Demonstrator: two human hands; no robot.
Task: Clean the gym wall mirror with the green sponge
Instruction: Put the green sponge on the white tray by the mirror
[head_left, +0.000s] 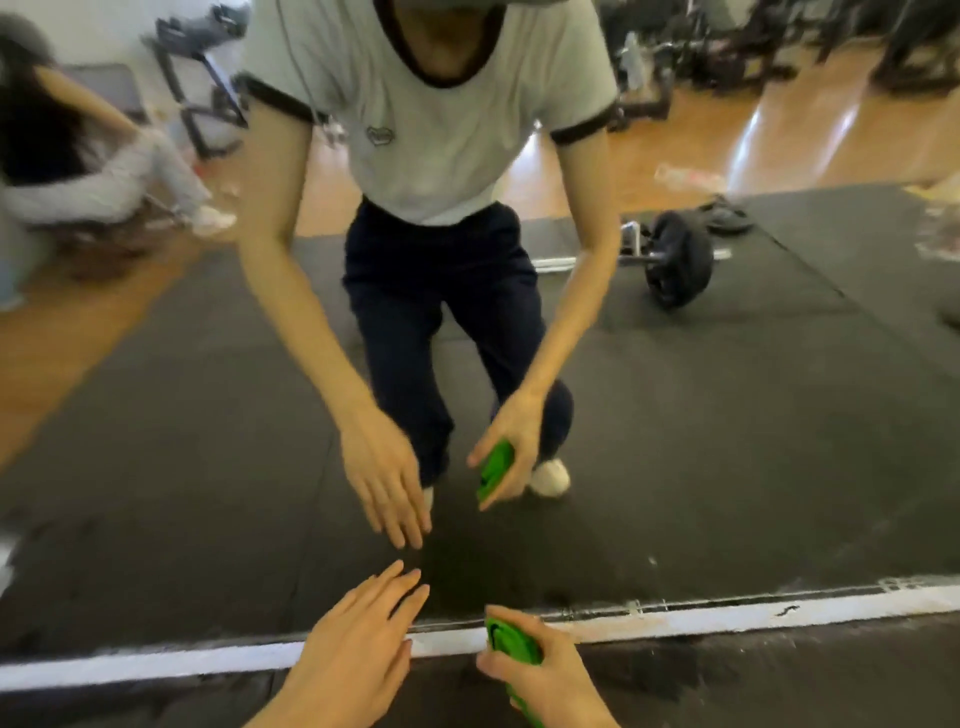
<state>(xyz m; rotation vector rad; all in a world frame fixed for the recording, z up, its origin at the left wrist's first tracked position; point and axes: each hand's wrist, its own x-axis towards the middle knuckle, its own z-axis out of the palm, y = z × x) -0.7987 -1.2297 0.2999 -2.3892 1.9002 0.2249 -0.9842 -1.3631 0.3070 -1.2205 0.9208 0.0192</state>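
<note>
Low before the large glass gym wall mirror (727, 441), the left hand (343, 660) reached with fingertips (410, 582) near the glass; the soft green rectangular sponge (511, 644) sat gripped in the right hand (545, 680) just right of them.

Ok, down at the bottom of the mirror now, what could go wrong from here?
The left hand reaches open toward the mirror; bare fingers would likely smear the glass. The green sponge in the right hand sits near the marked white strip under the mirror and could carry grime up.

Sponge (511, 649) partly hidden by grip — bkgd blurred.
</note>
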